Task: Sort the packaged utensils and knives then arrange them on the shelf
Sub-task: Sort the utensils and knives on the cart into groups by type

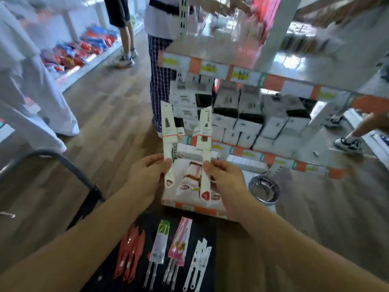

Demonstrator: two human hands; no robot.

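Two packaged knives held up, centre frame.
Left grip (147,175) pinches left knife (167,125) by its handle; right grip (226,178) pinches right knife (203,133) likewise, before the shelf (275,80).

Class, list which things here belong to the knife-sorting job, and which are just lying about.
Job: left hand and right hand, gripping white knives; red knives; green packs; pink packs; white packs; shelf.
Lying about: metal bowl; colourful packets.

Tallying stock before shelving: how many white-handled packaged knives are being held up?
2. The left hand pinches one white-handled packaged knife; the right hand pinches the second knife, just to its right. Another may be hidden behind the left one.
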